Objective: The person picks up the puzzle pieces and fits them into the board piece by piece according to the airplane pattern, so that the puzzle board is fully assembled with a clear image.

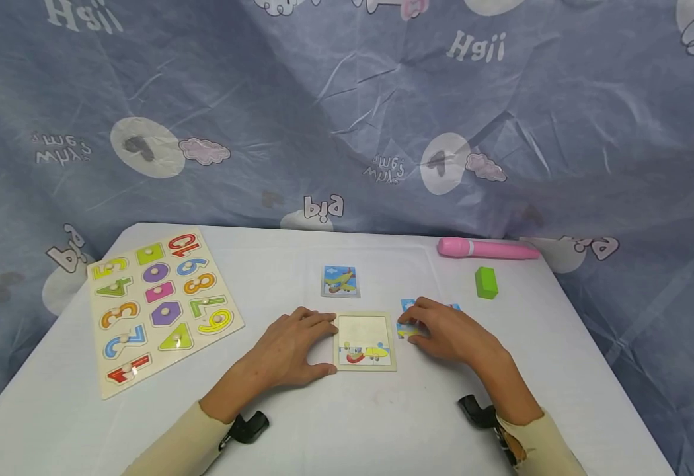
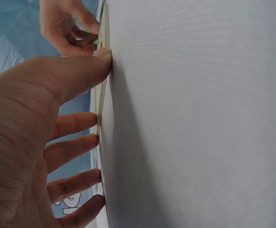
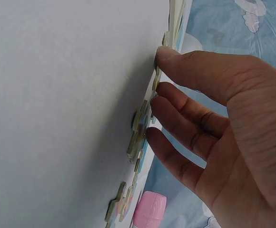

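Across the white table [image 1: 371, 423] in the head view, a shallow puzzle tray [image 1: 361, 330] lies flat near the middle, coloured pictures along its six o'clock side. At its nine o'clock edge rests the left hand [image 1: 292, 347], thumb and fingers spread apart. At three o'clock, the right hand [image 1: 447, 332] bends over blue-and-yellow puzzle pieces [image 1: 405, 333], partly hiding them. A small picture card [image 1: 340, 282] sits toward eleven o'clock from the tray, a number board [image 1: 152, 335] at nine, beyond the left hand. Toward two o'clock stand a green block [image 1: 486, 283] and, past it, a pink pen [image 1: 490, 248].

From the left wrist, the thumb presses the tray's edge; the four fingers, separate and nearly straight, reach that edge lower down. The right hand appears at eleven o'clock.

From the right wrist, the piece edges run from about twelve o'clock down toward seven. The thumb touches one piece and the bent fingers lie close beside it; whether they clamp it, I cannot tell. The pink pen's end shows at six o'clock.
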A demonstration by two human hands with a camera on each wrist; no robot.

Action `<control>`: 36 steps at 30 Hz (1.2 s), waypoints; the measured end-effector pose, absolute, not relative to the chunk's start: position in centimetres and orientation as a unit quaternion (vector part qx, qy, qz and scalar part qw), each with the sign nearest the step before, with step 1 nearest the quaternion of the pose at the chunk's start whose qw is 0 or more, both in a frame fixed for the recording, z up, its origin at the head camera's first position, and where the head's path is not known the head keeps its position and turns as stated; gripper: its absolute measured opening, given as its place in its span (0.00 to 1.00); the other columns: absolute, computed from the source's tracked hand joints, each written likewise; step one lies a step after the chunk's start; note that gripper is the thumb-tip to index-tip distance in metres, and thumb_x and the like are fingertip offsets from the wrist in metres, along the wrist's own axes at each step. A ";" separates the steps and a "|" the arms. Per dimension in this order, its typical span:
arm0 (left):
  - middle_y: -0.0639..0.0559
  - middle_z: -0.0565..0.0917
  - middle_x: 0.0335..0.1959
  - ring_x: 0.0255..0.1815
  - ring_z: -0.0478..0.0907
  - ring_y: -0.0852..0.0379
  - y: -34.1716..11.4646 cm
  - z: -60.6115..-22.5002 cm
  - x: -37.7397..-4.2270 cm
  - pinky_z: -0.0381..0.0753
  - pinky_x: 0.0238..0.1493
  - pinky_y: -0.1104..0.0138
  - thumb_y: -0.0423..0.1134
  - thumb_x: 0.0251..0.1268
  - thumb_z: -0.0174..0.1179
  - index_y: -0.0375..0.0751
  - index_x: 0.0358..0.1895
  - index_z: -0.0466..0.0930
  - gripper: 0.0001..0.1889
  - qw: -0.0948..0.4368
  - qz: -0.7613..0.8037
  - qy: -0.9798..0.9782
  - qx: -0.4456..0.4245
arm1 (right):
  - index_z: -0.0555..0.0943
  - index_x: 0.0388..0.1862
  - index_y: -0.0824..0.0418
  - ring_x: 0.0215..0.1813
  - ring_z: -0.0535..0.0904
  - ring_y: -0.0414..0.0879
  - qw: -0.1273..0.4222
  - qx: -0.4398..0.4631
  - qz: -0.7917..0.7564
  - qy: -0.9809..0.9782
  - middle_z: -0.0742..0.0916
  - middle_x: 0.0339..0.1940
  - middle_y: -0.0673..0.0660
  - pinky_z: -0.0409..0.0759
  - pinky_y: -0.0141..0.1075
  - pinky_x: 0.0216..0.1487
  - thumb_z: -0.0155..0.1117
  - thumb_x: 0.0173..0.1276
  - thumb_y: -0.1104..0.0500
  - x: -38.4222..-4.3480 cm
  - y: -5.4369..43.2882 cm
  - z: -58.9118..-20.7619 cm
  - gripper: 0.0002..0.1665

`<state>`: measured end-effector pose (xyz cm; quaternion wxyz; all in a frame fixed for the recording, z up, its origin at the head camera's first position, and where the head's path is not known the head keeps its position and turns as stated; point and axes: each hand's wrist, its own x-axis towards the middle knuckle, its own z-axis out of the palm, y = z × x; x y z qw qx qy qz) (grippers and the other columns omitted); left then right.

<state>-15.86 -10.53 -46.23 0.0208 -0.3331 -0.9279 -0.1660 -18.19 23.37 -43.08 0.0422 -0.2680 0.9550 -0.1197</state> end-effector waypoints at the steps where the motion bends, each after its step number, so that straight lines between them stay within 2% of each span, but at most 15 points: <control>1: 0.53 0.79 0.75 0.70 0.76 0.49 -10.5 -46.2 -15.9 0.80 0.61 0.51 0.61 0.62 0.76 0.52 0.68 0.84 0.33 0.021 -0.166 -0.928 -0.333 | 0.91 0.56 0.53 0.40 0.76 0.36 0.044 -0.267 -0.121 0.955 0.83 0.45 0.46 0.79 0.34 0.41 0.80 0.67 0.59 -18.2 23.4 -43.1 0.18; 7: 0.54 0.79 0.75 0.70 0.76 0.49 -10.4 -46.3 -15.9 0.80 0.61 0.51 0.61 0.62 0.76 0.52 0.68 0.84 0.33 0.021 -0.166 -0.928 -0.332 | 0.90 0.57 0.53 0.38 0.75 0.37 0.047 -0.262 -0.122 0.956 0.83 0.46 0.48 0.78 0.34 0.41 0.78 0.69 0.59 -18.2 23.4 -43.1 0.18; 13: 0.53 0.79 0.75 0.70 0.76 0.49 -10.4 -46.3 -16.0 0.80 0.61 0.51 0.61 0.62 0.76 0.52 0.68 0.84 0.33 0.022 -0.171 -0.927 -0.333 | 0.90 0.57 0.53 0.42 0.79 0.37 0.040 -0.261 -0.122 0.957 0.83 0.46 0.48 0.81 0.36 0.43 0.78 0.69 0.59 -18.2 23.3 -43.2 0.18; 19: 0.53 0.79 0.75 0.70 0.76 0.49 -10.4 -46.3 -16.0 0.80 0.61 0.51 0.61 0.62 0.76 0.52 0.68 0.84 0.33 0.022 -0.169 -0.927 -0.334 | 0.90 0.58 0.54 0.41 0.78 0.38 0.040 -0.262 -0.123 0.956 0.83 0.48 0.48 0.81 0.37 0.43 0.79 0.69 0.58 -18.2 23.0 -43.1 0.18; 31: 0.54 0.79 0.75 0.70 0.76 0.50 -10.5 -46.4 -16.0 0.80 0.61 0.52 0.61 0.61 0.77 0.51 0.67 0.84 0.34 0.018 -0.171 -0.929 -0.328 | 0.89 0.58 0.53 0.47 0.84 0.40 0.025 -0.274 -0.128 0.953 0.83 0.47 0.48 0.83 0.38 0.46 0.79 0.69 0.58 -18.0 22.2 -43.0 0.19; 36: 0.54 0.80 0.75 0.70 0.76 0.50 -10.5 -46.3 -16.0 0.80 0.61 0.51 0.61 0.61 0.77 0.51 0.67 0.84 0.33 0.016 -0.172 -0.930 -0.326 | 0.89 0.58 0.53 0.44 0.83 0.39 0.022 -0.282 -0.131 0.950 0.84 0.49 0.48 0.83 0.38 0.45 0.80 0.69 0.56 -17.9 21.4 -42.6 0.19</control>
